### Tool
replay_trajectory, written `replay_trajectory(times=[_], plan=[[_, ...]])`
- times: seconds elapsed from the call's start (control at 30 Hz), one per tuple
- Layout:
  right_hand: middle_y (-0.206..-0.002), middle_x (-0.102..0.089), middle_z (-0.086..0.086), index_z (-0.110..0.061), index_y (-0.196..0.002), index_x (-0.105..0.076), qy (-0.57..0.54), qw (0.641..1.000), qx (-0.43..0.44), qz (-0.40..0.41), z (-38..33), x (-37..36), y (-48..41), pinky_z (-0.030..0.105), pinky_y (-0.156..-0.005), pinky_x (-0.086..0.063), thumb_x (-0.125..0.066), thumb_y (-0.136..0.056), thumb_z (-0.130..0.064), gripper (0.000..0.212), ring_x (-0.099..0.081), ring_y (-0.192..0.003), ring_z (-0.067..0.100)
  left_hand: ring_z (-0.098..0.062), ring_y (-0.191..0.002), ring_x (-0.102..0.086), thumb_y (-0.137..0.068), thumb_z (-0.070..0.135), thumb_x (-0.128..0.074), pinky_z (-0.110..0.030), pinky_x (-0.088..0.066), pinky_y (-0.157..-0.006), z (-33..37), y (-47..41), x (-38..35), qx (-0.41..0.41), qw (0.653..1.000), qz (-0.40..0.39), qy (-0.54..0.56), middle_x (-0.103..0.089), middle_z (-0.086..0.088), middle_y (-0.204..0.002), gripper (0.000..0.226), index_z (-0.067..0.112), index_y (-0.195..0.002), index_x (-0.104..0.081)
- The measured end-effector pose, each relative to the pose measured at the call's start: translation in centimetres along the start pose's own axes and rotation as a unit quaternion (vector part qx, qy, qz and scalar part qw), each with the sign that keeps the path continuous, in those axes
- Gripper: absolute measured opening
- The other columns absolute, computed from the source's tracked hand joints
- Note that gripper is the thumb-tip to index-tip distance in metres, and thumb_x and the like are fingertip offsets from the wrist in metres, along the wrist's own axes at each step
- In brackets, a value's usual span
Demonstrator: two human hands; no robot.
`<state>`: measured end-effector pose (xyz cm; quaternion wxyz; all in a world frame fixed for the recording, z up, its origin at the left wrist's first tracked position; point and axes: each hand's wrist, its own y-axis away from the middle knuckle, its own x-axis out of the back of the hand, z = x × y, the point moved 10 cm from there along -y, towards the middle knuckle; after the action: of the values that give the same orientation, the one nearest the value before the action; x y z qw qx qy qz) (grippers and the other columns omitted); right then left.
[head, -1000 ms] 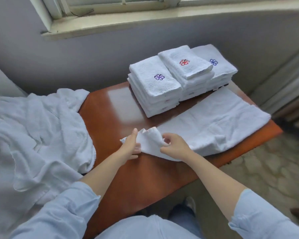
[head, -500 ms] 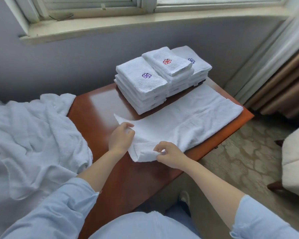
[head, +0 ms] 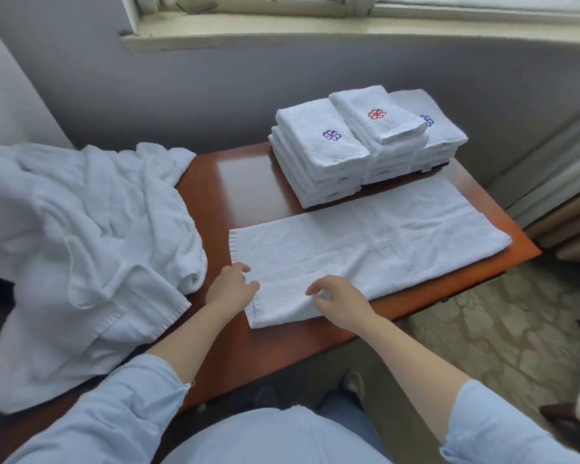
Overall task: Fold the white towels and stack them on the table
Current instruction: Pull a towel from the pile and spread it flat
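Note:
A white towel (head: 375, 249) lies flat, folded lengthwise, across the front of the brown table (head: 245, 182). My left hand (head: 230, 288) is at the towel's near left edge, its curled fingers pinching the hem. My right hand (head: 344, 301) rests over the towel's front edge with its fingers loosely arched and nothing gripped. Behind the towel stand stacks of folded white towels (head: 329, 155) with purple, red and blue flower emblems on top.
A rumpled heap of unfolded white towels (head: 81, 249) covers the table's left end and hangs over its edge. A grey wall and window sill (head: 315, 31) rise behind the table. Patterned floor (head: 503, 333) and curtain folds lie to the right.
The towel's near left end, held up bunched in both hands, has been spread out and laid flat. My right hand has let go of its corner. The camera view shifted left.

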<state>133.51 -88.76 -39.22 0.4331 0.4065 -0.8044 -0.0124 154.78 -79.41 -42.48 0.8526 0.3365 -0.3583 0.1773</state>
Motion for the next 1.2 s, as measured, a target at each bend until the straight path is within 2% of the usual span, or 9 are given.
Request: replay_trajectory(times=[0.17,0.43,0.57,0.63,0.73,0.83,0.93,1.07,1.2], plan=[[-0.121,-0.06,-0.011,-0.028,-0.11,-0.067,0.041,0.999,0.019,-0.008,0.7,0.3,-0.5,0.03,-0.096,-0.045,-0.051,-0.093,-0.019,0.025,-0.051,-0.117,0.008,-0.025,-0.113,-0.056,-0.092,0.041,-0.059,-0.036,-0.049,-0.087,-0.2,1.0,-2.9,0.041,0.998,-0.02,-0.039,-0.043,-0.005,-0.137,0.051,0.02,-0.137,-0.043],[-0.125,-0.061,-0.004,-0.026,-0.12,-0.065,0.109,0.991,0.059,-0.047,0.6,1.1,-3.3,0.034,-0.105,-0.038,-0.049,-0.096,-0.021,0.029,-0.054,-0.113,0.018,-0.024,-0.111,-0.049,-0.095,0.03,-0.054,-0.035,-0.045,-0.083,1.1,1.5,-3.5,0.07,0.991,0.045,-0.108,-0.047,-0.004,-0.124,0.016,0.023,-0.109,-0.056],[-0.13,-0.06,-0.001,-0.019,-0.13,-0.061,0.127,0.978,0.166,-0.003,-0.9,2.6,-4.0,0.03,-0.104,-0.037,-0.054,-0.096,-0.017,0.035,-0.05,-0.121,0.02,-0.025,-0.08,-0.057,-0.099,0.026,-0.046,-0.035,-0.038,-0.059,1.3,2.6,-1.8,0.083,0.982,0.156,0.069,-0.059,0.001,-0.09,0.007,0.024,-0.093,-0.044],[-0.131,-0.057,0.002,-0.015,-0.132,-0.059,0.124,0.967,0.221,0.033,-1.9,3.7,-4.1,0.036,-0.106,-0.039,-0.057,-0.094,-0.015,0.038,-0.049,-0.122,0.023,-0.027,-0.08,-0.059,-0.101,0.026,-0.045,-0.035,-0.037,-0.059,1.1,3.1,-0.1,0.104,0.961,0.223,0.123,-0.061,0.002,-0.092,0.004,0.023,-0.101,-0.042],[-0.141,-0.048,0.007,-0.013,-0.139,-0.05,0.157,0.952,0.262,0.019,-1.8,3.7,-4.6,0.044,-0.114,-0.031,-0.058,-0.092,-0.015,0.048,-0.042,-0.13,0.026,-0.028,-0.096,-0.059,-0.099,0.022,-0.047,-0.035,-0.04,-0.07,0.9,3.0,0.6,0.144,0.947,0.254,0.134,-0.057,-0.003,-0.122,0.025,0.02,-0.123,-0.04],[-0.153,-0.033,0.004,-0.019,-0.15,-0.034,0.223,0.943,0.24,-0.058,0.4,2.3,-5.4,0.043,-0.121,-0.013,-0.051,-0.097,-0.024,0.056,-0.025,-0.143,0.024,-0.032,-0.115,-0.056,-0.096,0.026,-0.055,-0.039,-0.044,-0.08,0.2,3.0,-2.0,0.222,0.959,0.155,0.087,-0.037,-0.007,-0.147,0.061,0.019,-0.147,-0.021],[-0.161,-0.02,0.001,-0.026,-0.152,-0.026,0.262,0.93,0.234,-0.106,2.1,1.4,-5.7,0.045,-0.121,-0.001,-0.049,-0.098,-0.026,0.059,-0.008,-0.151,0.023,-0.032,-0.108,-0.058,-0.095,0.031,-0.058,-0.041,-0.049,-0.084,-0.3,4.4,-4.2,0.271,0.957,0.098,0.017,-0.03,-0.009,-0.144,0.074,0.024,-0.151,-0.01],[-0.163,-0.007,-0.003,-0.031,-0.151,-0.024,0.316,0.901,0.248,-0.165,3.4,0.1,-5.6,0.049,-0.121,0.003,-0.051,-0.096,-0.027,0.062,0.004,-0.151,0.026,-0.024,-0.081,-0.057,-0.096,0.021,-0.054,-0.035,-0.046,-0.07,-0.3,5.9,-5.2,0.286,0.953,0.095,-0.018,-0.031,-0.008,-0.131,0.075,0.034,-0.153,-0.007],[-0.164,0.002,-0.002,-0.035,-0.152,-0.023,0.337,0.882,0.263,-0.196,4.1,-0.9,-4.9,0.049,-0.121,0.004,-0.054,-0.095,-0.029,0.065,0.009,-0.151,0.027,-0.025,-0.089,-0.058,-0.093,0.01,-0.05,-0.035,-0.048,-0.077,-0.1,7.0,-5.6,0.284,0.952,0.094,-0.07,-0.034,-0.008,-0.133,0.081,0.038,-0.154,-0.004]])
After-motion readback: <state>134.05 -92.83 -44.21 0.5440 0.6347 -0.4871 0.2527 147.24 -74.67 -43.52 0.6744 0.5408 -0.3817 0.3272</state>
